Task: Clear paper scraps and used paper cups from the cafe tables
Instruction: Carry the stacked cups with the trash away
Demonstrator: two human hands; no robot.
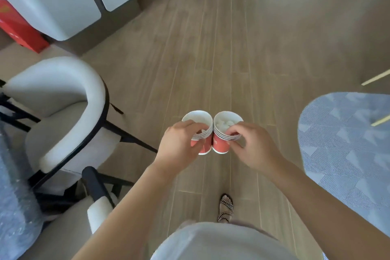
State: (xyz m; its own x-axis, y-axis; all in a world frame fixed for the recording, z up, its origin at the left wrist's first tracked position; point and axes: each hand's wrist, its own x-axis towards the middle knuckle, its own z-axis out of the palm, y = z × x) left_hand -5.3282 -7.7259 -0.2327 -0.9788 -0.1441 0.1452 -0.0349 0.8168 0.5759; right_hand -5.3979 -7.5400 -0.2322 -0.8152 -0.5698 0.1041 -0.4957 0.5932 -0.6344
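Over the floor (pixel 232 48), left hand (pixel 181 141) and right hand (pixel 251 148) grip scrap-filled red cup stacks (pixel 219 145).

My left cup stack (pixel 205 147) and right cup stack (pixel 220 146) are red with white rims and insides; the paper scraps (pixel 223 125) in them are white. The floor (pixel 232 48) is brown wood-grain planks. The chair (pixel 63 82) is white on a black frame. My sandal (pixel 226 207) is black-and-white woven. The surface at my right (pixel 341 143) is blue-grey with striped triangles.
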